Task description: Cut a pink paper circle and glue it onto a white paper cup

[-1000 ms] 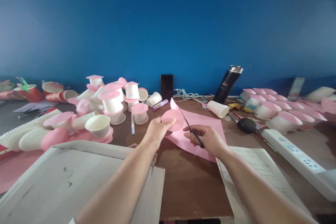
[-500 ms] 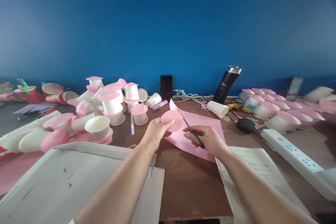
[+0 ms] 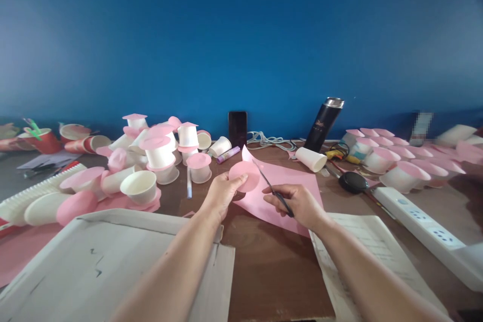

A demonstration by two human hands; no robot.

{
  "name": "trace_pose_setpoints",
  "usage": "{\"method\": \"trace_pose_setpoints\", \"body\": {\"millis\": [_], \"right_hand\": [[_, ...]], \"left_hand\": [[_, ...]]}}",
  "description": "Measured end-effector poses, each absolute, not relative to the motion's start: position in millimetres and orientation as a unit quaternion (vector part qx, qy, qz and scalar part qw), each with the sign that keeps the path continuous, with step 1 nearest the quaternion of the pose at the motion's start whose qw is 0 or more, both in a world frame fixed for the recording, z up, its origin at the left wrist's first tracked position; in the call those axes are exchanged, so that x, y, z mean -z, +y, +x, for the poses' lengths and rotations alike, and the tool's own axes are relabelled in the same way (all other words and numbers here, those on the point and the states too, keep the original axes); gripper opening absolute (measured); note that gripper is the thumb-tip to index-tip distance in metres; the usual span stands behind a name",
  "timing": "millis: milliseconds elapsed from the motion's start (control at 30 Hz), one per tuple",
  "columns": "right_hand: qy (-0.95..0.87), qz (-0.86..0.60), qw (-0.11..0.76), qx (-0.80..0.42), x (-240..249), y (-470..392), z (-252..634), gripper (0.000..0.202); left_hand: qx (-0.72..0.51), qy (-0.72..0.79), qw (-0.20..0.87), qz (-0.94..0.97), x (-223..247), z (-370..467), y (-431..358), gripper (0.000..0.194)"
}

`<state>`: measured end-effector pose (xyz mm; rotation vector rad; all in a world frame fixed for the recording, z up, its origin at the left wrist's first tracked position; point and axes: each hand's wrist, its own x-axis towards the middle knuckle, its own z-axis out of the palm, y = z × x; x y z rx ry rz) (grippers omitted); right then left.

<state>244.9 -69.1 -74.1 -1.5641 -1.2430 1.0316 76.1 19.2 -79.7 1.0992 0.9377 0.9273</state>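
My left hand (image 3: 222,192) pinches a round piece of pink paper (image 3: 246,176) between thumb and fingers, in the middle of the view. In my right hand (image 3: 296,201) is a pair of black-handled scissors (image 3: 278,195), its blades angled up and left along the right side of the round piece. Whether the blades are apart or touch the paper I cannot tell. Beneath both hands lies a larger pink paper sheet (image 3: 302,186), with one pointed corner curling up behind the round piece.
Paper cups with pink paper (image 3: 158,153) crowd the left; several more (image 3: 405,176) stand at right. A grey cardboard piece (image 3: 113,261) lies front left. A black bottle (image 3: 324,123), a phone (image 3: 237,128), a lying cup (image 3: 311,159) and a power strip (image 3: 418,226) surround the work area.
The whole view has shifted slightly. Both hands keep their hold, the left on the round paper and the right on the scissors, with almost no movement between them.
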Motion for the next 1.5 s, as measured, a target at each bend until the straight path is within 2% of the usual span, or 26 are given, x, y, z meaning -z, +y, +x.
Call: {"method": "trace_pose_setpoints", "body": {"millis": [567, 1033, 1500], "right_hand": [[-0.484, -0.624, 0.435, -0.432, 67.9, -71.1, 239.7, 0.059], [-0.511, -0.616, 0.435, -0.412, 78.0, -68.5, 242.6, 0.056], [-0.508, -0.622, 0.434, -0.407, 78.1, -68.1, 243.2, 0.051]], "left_hand": [[-0.444, 0.420, 0.619, 0.493, 93.1, 73.9, 29.0, 0.040], [-0.432, 0.419, 0.616, 0.507, 90.0, 75.6, 23.0, 0.037], [-0.417, 0.416, 0.624, 0.514, 95.9, 76.1, 25.3, 0.042]]}}
